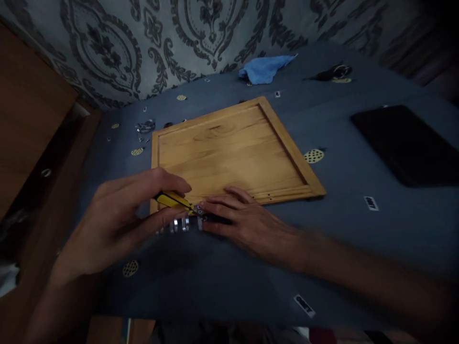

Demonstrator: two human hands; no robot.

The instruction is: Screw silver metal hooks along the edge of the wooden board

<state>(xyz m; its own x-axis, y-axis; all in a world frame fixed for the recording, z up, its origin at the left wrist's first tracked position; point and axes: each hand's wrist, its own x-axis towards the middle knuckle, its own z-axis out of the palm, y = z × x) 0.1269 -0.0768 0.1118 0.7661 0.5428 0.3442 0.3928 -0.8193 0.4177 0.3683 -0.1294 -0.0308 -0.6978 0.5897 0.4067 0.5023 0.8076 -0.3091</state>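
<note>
A yellow-and-black screwdriver (172,198) is pinched between the thumb and fingers of my left hand (122,217). It lies almost level and points right, toward a small metal fitting (199,210) at the near edge of a framed wooden panel (229,148). My right hand (244,215) presses its fingers round this fitting, with some fingers resting on the panel. A dark strip between those fingers is partly hidden. Shiny curved metal pieces (179,224) show along the same edge, below my left fingertips.
The panel rests on a blue patterned cloth (229,282). Small metal parts (145,126) and screws lie beyond its left corner. Toward the back are a blue rag (265,69) and a dark cabled item (332,72). A flat black object (409,143) lies at right; wooden furniture (32,110) stands at left.
</note>
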